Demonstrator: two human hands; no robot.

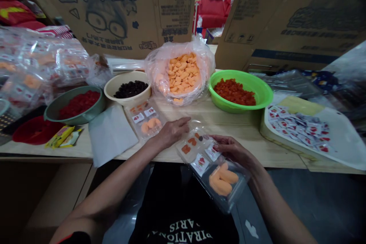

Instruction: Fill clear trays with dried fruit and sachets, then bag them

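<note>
A clear plastic tray (210, 160) tilts over the table's front edge. In it lie several orange-red gummy pieces (186, 148), a dark piece, two white printed sachets (200, 163) and pale-orange peanut-shaped candies (221, 183). My right hand (230, 149) grips the tray's right side, fingers over the rim. My left hand (175, 131) is beside the tray's far left corner, index finger stretched out and the others partly bent; nothing shows in it. A second filled tray (144, 118) lies on the table left of my left hand.
Along the back stand a green-grey bowl (50, 112), a cream bowl (111, 95) of dark pieces, a bag of orange candies (184, 72) and a lime-green bowl (264, 93). At right is a white tub (347, 133) of sachets. Cardboard boxes (171, 15) rise behind.
</note>
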